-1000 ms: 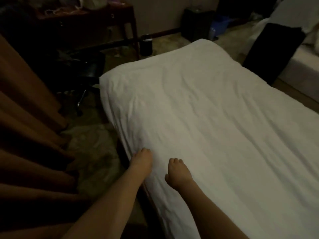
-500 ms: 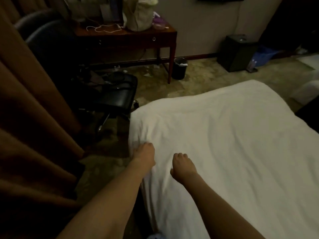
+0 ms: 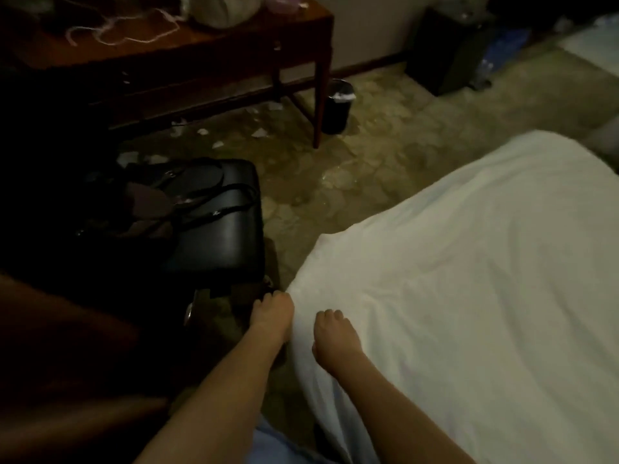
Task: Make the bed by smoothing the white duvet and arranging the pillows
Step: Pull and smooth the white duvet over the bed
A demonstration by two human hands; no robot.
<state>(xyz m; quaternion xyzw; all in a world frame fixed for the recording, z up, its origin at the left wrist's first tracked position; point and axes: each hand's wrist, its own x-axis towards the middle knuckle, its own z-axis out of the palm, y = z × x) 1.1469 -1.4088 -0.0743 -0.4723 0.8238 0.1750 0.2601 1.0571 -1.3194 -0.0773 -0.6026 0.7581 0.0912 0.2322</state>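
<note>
Two hands work at the near corner of the bed, and nearly everything that matters lies off to their right. Biggest in view is the white duvet (image 3: 469, 279), spread over the bed and running away from the hands toward the far right, its long axis slanting up and rightward; low creases fan across it from the corner. No pillows are in sight from here, so I take that part of the task as not yet done. Left of the hands stands a dark chair (image 3: 214, 236) with a bag and straps heaped on it, and beyond that a wooden worktop (image 3: 234, 48) carrying a pale cord and a light bag, with a small black bin (image 3: 336, 107) by its leg. Scraps of paper dot the carpet (image 3: 351, 182) between them.

At the corner itself, the left hand (image 3: 271, 318) sits right at the duvet's edge, fingers curled down over the hem as though pinching it, though the dim light hides the fingertips. The right hand (image 3: 335, 339) rests on top of the cloth just beside it, knuckles up, fingers bent and apparently bunching the fabric. The left is nearer the corner, so any tug to square it would, I judge, start there, drawing leftward and down.
</note>
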